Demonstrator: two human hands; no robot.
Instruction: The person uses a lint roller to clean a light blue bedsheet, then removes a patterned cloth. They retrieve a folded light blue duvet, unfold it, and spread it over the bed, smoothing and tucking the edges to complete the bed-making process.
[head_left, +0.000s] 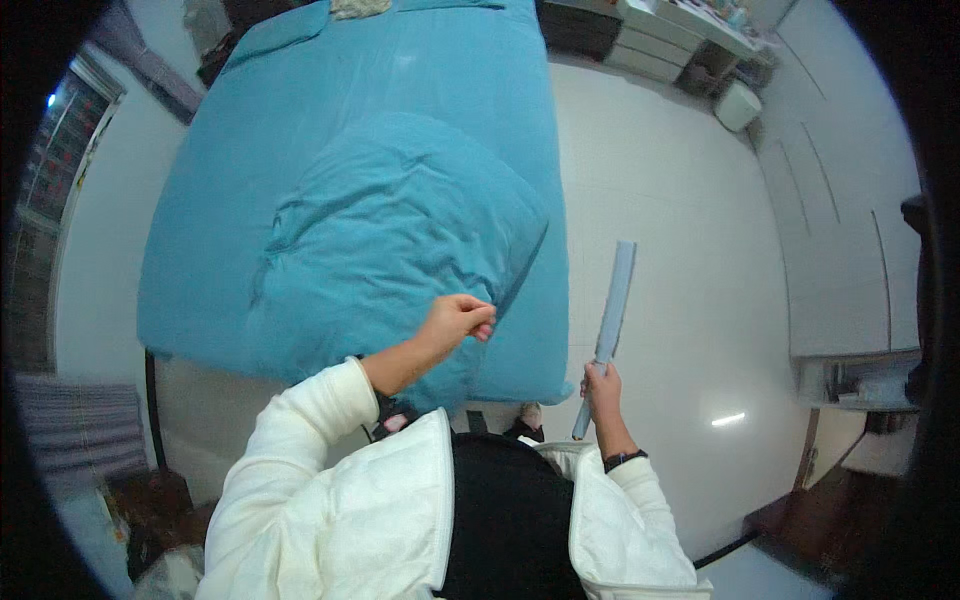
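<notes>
My right hand (602,388) is wrapped round the handle of a long, narrow grey-blue bed brush (618,295). The brush points away from me, over the floor just right of the bed; its bristles cannot be made out. My left hand (460,325) is closed, fingertips pressed together, above the near part of a rumpled teal quilt (400,210). Whatever those fingers might hold is hidden. The quilt lies in a loose heap on a bed with a matching teal sheet (460,75).
Teal pillows (275,45) lie at the bed's far end. White drawers (650,45) and a white bin (738,106) stand far right, beside a white wardrobe (830,230). Pale floor (680,220) runs between bed and wardrobe. A purple curtain (150,65) hangs at left.
</notes>
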